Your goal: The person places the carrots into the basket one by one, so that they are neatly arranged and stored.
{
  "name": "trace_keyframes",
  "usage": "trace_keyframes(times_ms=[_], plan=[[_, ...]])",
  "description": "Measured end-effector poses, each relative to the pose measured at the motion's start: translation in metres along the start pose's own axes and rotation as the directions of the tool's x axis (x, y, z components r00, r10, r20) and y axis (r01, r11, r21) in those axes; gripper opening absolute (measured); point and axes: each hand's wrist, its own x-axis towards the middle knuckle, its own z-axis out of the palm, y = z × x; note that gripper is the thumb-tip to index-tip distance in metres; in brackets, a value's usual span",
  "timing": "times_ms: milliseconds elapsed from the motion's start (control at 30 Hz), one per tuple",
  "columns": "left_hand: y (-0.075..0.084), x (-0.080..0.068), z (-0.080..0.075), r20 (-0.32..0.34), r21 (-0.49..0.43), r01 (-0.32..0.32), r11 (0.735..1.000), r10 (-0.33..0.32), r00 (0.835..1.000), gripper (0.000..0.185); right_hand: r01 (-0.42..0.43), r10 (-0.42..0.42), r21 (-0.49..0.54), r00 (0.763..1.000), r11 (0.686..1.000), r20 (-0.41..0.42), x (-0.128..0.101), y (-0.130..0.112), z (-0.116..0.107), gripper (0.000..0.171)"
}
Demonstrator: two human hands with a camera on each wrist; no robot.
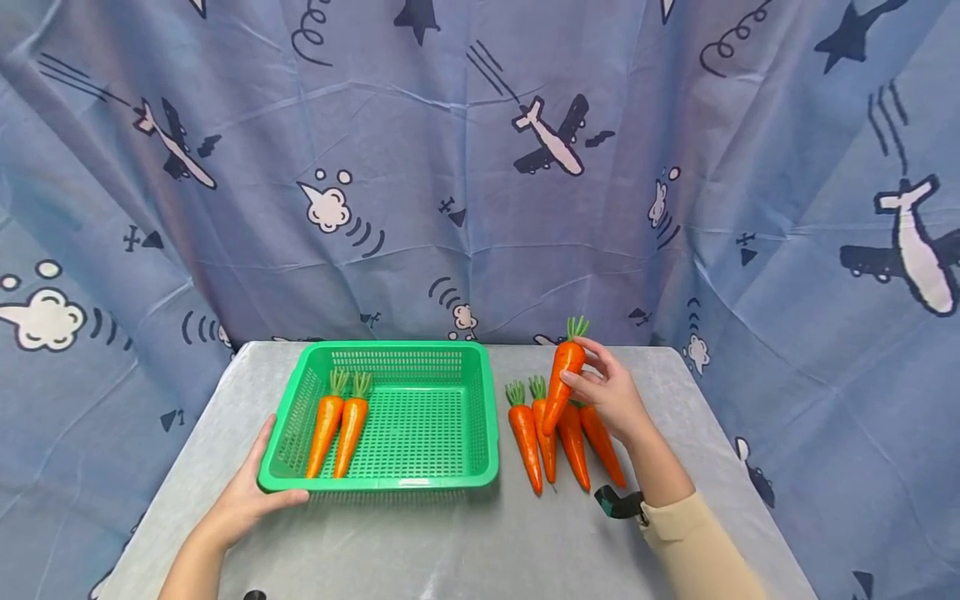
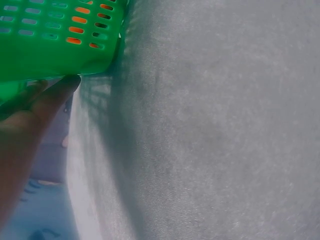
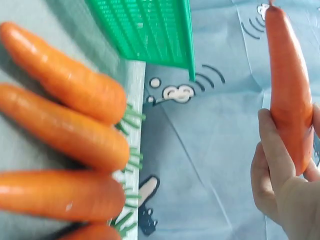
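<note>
My right hand [image 1: 609,395] pinches an orange carrot [image 1: 563,377] by its thick upper part, the green stem stubs up and the tip down. It is held above several carrots [image 1: 525,437] lying side by side on the table; these fill the left of the right wrist view. A green plastic basket [image 1: 491,425] stands to the left, with two carrots [image 1: 325,429] side by side near its left wall. My left hand [image 1: 243,500] grips the basket's near left corner, thumb along the front rim and fingers against the left side. The left wrist view shows the fingers [image 2: 55,97] at the basket's underside.
The table [image 1: 480,550] has a grey-white cover. Behind and at both sides hangs a blue curtain [image 1: 420,208] with printed planes and stars. A dark strap [image 1: 621,503] sits at my right wrist, by the cream sleeve [image 1: 697,542].
</note>
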Motion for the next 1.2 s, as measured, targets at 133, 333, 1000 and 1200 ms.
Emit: trace_keyframes(times_ms=[133, 333, 1000, 1200], plan=[[-0.001, 0.0, 0.0, 0.001, -0.005, -0.011, 1.0, 0.011, 1.0, 0.125, 0.0, 0.0, 0.031, 1.0, 1.0, 0.002, 0.004, -0.004, 0.014, 0.066], [-0.005, -0.005, 0.001, -0.012, 0.006, -0.02, 1.0, 0.02, 1.0, 0.124, 0.009, -0.01, 0.054, 1.0, 0.998, 0.029, 0.012, -0.012, 0.037, 0.067], [-0.002, 0.0, -0.002, -0.01, 0.012, -0.003, 1.0, 0.003, 1.0, 0.124, 0.038, -0.046, 0.065, 0.99, 0.997, 0.132, 0.043, -0.031, 0.103, 0.06], [-0.002, 0.0, -0.001, -0.004, -0.003, -0.013, 1.0, 0.013, 1.0, 0.124, 0.022, -0.037, 0.091, 0.985, 0.996, 0.171, 0.056, -0.033, 0.128, 0.06]])
